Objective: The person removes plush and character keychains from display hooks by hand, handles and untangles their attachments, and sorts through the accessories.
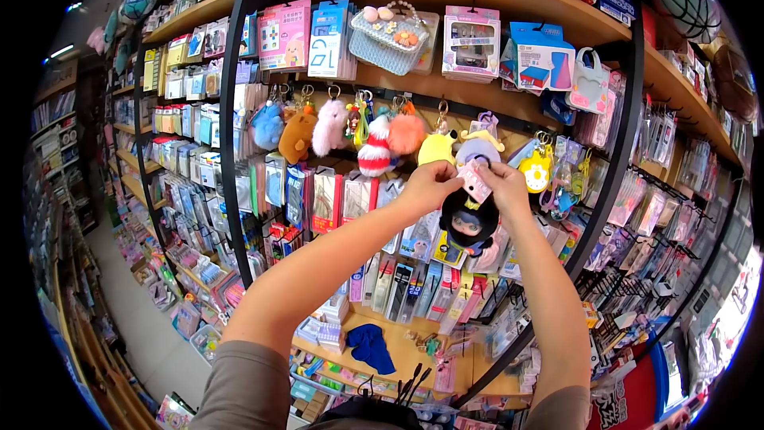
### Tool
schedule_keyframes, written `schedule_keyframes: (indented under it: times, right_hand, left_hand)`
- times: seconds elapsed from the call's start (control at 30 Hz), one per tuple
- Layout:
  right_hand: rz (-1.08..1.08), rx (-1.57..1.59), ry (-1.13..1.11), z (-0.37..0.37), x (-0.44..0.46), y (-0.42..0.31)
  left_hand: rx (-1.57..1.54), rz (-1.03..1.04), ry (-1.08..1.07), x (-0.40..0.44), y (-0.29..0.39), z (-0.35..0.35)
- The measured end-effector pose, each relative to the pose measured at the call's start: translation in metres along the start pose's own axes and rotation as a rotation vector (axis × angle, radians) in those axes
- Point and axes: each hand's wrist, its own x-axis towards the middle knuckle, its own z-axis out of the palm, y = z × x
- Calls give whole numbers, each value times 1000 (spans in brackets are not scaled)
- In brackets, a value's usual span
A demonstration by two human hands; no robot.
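My left hand (434, 185) pinches the left edge of a small pink tag (475, 184). On its other side, the fingers of my right hand (505, 187) close on the same tag, near a dark loop at its top. Below the tag hangs a doll keychain in a black plush hood (468, 227). A grey plush with a yellow trim (477, 147) hangs just behind my fingers, and a yellow plush (436, 149) is right above my left hand.
More keychains hang along the rail, among them a red-and-white striped plush (376, 151) and a yellow pendant (535, 169). A knitted blue bag (388, 44) hangs above. A dark blue cloth (370, 349) lies on the lower shelf (469, 358). Black posts (231, 135) frame the rack.
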Motion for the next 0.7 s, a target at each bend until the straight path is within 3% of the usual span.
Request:
schedule_keyframes:
  times: [0.2, 0.27, 0.37, 0.53, 0.7]
  right_hand:
    - [49, 168, 24, -19, 58, -10]
    - [9, 134, 10, -20, 75, -11]
    - [-25, 70, 42, -21, 100, -7]
    - [-12, 25, 74, -21, 129, 7]
    - [-4, -241, 175, -21, 133, 16]
  left_hand:
    - [-32, 205, 72, 46, -15, 18]
    - [207, 422, 266, 52, -22, 21]
    - [337, 331, 261, 34, -18, 16]
    - [157, 235, 105, -30, -40, -2]
    - [128, -61, 20, -111, -79, -37]
